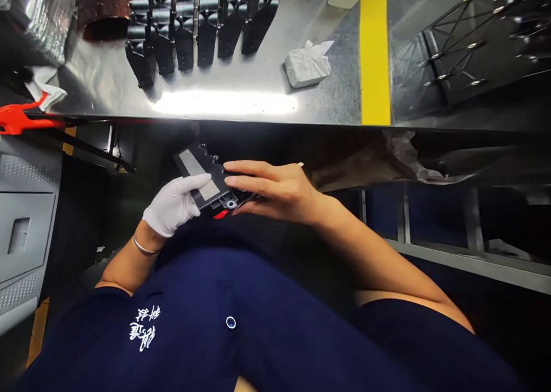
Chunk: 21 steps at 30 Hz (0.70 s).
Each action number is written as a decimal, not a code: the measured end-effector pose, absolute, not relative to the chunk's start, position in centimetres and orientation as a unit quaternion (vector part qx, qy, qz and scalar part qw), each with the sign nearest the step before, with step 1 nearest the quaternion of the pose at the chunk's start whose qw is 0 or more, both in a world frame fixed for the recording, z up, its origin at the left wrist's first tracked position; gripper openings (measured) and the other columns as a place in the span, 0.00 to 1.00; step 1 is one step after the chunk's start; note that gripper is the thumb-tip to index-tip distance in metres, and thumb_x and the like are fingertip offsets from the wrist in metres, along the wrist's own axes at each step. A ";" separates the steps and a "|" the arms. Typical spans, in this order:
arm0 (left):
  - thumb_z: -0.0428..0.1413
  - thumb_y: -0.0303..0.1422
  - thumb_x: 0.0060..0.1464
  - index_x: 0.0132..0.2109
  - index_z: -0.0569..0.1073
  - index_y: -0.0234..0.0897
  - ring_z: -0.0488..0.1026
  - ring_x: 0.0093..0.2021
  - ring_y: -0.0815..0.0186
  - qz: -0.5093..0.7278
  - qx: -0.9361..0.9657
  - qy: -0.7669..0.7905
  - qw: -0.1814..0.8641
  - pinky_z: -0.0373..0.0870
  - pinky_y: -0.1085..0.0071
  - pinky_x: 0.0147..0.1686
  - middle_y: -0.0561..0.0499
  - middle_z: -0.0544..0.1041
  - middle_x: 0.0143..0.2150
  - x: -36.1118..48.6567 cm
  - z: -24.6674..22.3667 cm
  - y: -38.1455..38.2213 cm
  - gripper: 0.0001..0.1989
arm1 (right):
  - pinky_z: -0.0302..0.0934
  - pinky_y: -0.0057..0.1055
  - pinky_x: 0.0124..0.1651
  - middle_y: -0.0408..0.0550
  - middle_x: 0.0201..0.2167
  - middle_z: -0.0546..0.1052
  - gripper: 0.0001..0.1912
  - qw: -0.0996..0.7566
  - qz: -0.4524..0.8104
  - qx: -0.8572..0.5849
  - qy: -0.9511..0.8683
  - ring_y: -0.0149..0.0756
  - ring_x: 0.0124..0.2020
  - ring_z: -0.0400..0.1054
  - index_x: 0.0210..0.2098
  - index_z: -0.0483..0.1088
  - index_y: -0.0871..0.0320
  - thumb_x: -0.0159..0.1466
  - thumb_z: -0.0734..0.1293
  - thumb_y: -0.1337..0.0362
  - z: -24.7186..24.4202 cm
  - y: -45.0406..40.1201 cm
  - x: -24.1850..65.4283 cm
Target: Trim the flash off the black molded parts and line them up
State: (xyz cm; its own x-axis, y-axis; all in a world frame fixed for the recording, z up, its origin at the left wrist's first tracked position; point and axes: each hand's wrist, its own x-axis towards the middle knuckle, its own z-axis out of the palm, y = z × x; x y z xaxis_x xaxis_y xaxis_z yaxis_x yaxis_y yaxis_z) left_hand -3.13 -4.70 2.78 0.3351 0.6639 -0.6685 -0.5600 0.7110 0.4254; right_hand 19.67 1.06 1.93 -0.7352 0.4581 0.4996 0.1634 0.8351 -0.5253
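Observation:
Just below the bench edge, a black plastic part point(215, 177) with a flat grey plate on its face is held tilted in front of my body. My left hand point(174, 204), in a white glove, grips its left side with the thumb over the grey plate. My right hand point(275, 190) is bare and clasps the right side, two fingers on top and the thumb below. A small red piece point(221, 214) shows under the part's lower end.
Black parts point(185, 42) stand in rows on the metal bench point(340, 88). Also there are a white wrapped bundle point(307, 65) and yellow tape point(374, 53). A red-handled tool point(19, 118) lies left, above a grey drawer cabinet point(26, 231). Wire racks point(456, 47) stand right.

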 end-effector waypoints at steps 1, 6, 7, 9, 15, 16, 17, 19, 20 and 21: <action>0.55 0.31 0.57 0.42 0.79 0.31 0.77 0.27 0.68 0.354 0.068 0.427 0.829 0.72 0.76 0.20 0.46 0.82 0.35 -3.1 2.7 -4.8 0.11 | 0.71 0.26 0.40 0.52 0.50 0.79 0.20 0.313 0.235 -0.150 -0.908 0.37 0.46 0.77 0.50 0.73 0.53 0.62 0.70 0.52 2.1 1.1 19.5; 0.58 0.53 0.52 0.45 0.79 0.36 0.67 0.18 0.73 0.374 0.308 0.440 0.757 0.64 0.74 0.16 0.47 0.80 0.34 -3.2 2.7 -5.8 0.25 | 0.72 0.29 0.37 0.50 0.39 0.82 0.26 0.371 0.253 -0.221 -0.866 0.37 0.35 0.78 0.48 0.74 0.52 0.55 0.74 0.47 2.4 1.1 18.8; 0.61 0.51 0.50 0.45 0.79 0.37 0.70 0.22 0.72 0.403 0.377 0.473 0.687 0.68 0.73 0.22 0.47 0.81 0.37 -3.1 2.7 -6.0 0.23 | 0.71 0.30 0.36 0.49 0.37 0.82 0.25 0.381 0.253 -0.253 -0.852 0.36 0.32 0.77 0.46 0.74 0.52 0.54 0.74 0.47 2.4 1.1 18.6; 0.65 0.43 0.49 0.43 0.80 0.39 0.76 0.37 0.65 0.445 0.488 0.538 0.524 0.73 0.70 0.39 0.48 0.80 0.42 -2.9 2.3 -6.2 0.17 | 0.70 0.30 0.33 0.49 0.34 0.82 0.24 0.393 0.261 -0.295 -0.831 0.34 0.28 0.75 0.43 0.75 0.54 0.53 0.75 0.46 2.1 0.8 18.0; 0.55 0.49 0.58 0.34 0.76 0.37 0.71 0.33 0.69 0.445 0.457 0.631 0.442 0.70 0.72 0.37 0.52 0.77 0.32 -3.2 1.1 -5.4 0.19 | 0.67 0.29 0.34 0.49 0.33 0.79 0.25 0.367 0.380 -0.366 -0.766 0.33 0.32 0.73 0.46 0.73 0.58 0.66 0.61 0.43 1.6 0.3 17.6; 0.55 0.51 0.56 0.32 0.75 0.36 0.70 0.31 0.69 0.446 0.451 0.634 0.442 0.69 0.72 0.35 0.53 0.76 0.29 -3.4 1.1 -5.3 0.21 | 0.67 0.28 0.34 0.49 0.33 0.78 0.23 0.363 0.391 -0.385 -0.753 0.32 0.32 0.72 0.45 0.73 0.58 0.68 0.59 0.46 1.6 0.2 17.7; 0.56 0.52 0.55 0.31 0.75 0.36 0.70 0.30 0.70 0.445 0.452 0.628 0.451 0.69 0.73 0.33 0.53 0.76 0.28 -3.5 1.1 -5.3 0.22 | 0.66 0.28 0.34 0.48 0.32 0.77 0.21 0.356 0.398 -0.395 -0.748 0.31 0.31 0.72 0.44 0.73 0.58 0.70 0.57 0.48 1.6 0.2 17.9; 0.59 0.54 0.51 0.31 0.76 0.35 0.71 0.29 0.69 0.429 0.462 0.596 0.497 0.69 0.72 0.32 0.52 0.77 0.28 -3.7 1.4 -5.3 0.23 | 0.65 0.27 0.33 0.47 0.30 0.76 0.18 0.328 0.413 -0.377 -0.762 0.29 0.29 0.69 0.39 0.72 0.58 0.72 0.57 0.54 1.5 0.2 18.1; 0.60 0.54 0.50 0.31 0.78 0.35 0.72 0.29 0.68 0.414 0.471 0.575 0.526 0.70 0.72 0.32 0.51 0.78 0.28 -3.7 1.5 -5.4 0.23 | 0.64 0.26 0.32 0.46 0.28 0.75 0.17 0.313 0.418 -0.353 -0.776 0.28 0.27 0.68 0.37 0.72 0.59 0.72 0.57 0.56 1.3 0.1 18.1; 0.60 0.53 0.50 0.32 0.79 0.34 0.74 0.30 0.67 0.398 0.481 0.554 0.550 0.71 0.71 0.33 0.50 0.79 0.30 -3.7 1.7 -5.5 0.23 | 0.64 0.26 0.31 0.45 0.28 0.75 0.16 0.302 0.415 -0.330 -0.792 0.27 0.26 0.67 0.37 0.72 0.58 0.72 0.57 0.58 1.2 0.0 18.0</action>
State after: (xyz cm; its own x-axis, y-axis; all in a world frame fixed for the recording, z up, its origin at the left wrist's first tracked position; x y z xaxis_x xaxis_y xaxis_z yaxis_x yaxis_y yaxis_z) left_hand -3.72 -5.46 1.72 0.0687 0.9716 -0.2264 0.0952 0.2195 0.9710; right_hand 18.01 0.01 1.17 -0.6006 0.7731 0.2038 0.2720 0.4372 -0.8572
